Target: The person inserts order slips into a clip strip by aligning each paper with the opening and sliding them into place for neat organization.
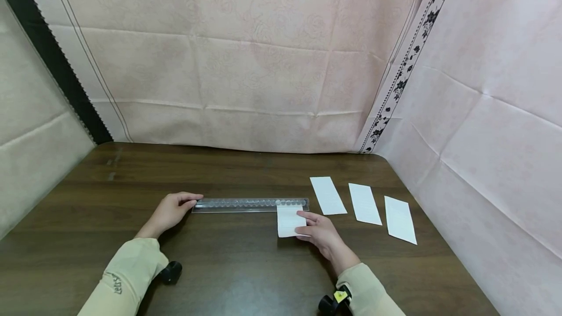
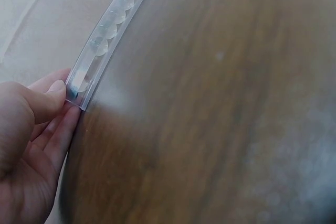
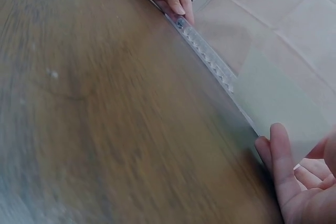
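A long clear plastic strip (image 1: 246, 204) with a row of round clear pieces along it lies crosswise on the table. My left hand (image 1: 174, 211) pinches its left end between thumb and fingers; the left wrist view shows the thumb (image 2: 55, 94) on top and fingers below. At the other end, my right hand (image 1: 324, 234) holds a white paper card (image 1: 290, 222) by its right side. The card's upper edge overlaps the strip's right end. In the right wrist view the card (image 3: 278, 103) stands up from the fingers and hides part of the strip.
Three white paper cards lie slanted at the right: one nearest the strip (image 1: 328, 195), a middle one (image 1: 365, 204) and an outer one (image 1: 400, 219). Pale cloth (image 1: 246, 62) hangs behind the brown wooden table (image 1: 228, 267) and along both sides.
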`<state>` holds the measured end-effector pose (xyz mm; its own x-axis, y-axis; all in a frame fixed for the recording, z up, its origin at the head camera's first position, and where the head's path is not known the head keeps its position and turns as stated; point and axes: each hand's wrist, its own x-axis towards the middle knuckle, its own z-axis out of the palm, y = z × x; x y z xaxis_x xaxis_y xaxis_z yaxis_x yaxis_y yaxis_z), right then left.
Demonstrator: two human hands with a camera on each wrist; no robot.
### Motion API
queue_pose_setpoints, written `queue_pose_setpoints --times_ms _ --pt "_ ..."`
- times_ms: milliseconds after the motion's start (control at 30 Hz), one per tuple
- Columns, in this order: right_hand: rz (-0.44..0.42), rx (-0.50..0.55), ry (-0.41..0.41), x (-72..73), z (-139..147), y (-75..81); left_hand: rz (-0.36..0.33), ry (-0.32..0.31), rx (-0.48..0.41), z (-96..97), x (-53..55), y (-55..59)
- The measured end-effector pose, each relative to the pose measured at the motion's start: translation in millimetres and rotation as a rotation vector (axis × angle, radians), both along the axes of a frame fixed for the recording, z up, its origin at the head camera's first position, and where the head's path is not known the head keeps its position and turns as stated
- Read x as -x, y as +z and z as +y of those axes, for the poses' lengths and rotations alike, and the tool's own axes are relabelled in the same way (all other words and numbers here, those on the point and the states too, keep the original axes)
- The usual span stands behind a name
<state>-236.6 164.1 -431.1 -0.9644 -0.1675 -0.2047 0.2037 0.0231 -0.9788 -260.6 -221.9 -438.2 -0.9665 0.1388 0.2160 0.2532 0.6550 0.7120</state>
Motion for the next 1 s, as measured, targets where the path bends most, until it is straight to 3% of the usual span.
queue_pose_setpoints --times_ms 1000 --pt "-0.042 -0.002 -0.028 5.1 5.7 0.3 -0.012 0.009 -0.006 1.0 -0.2 0.4"
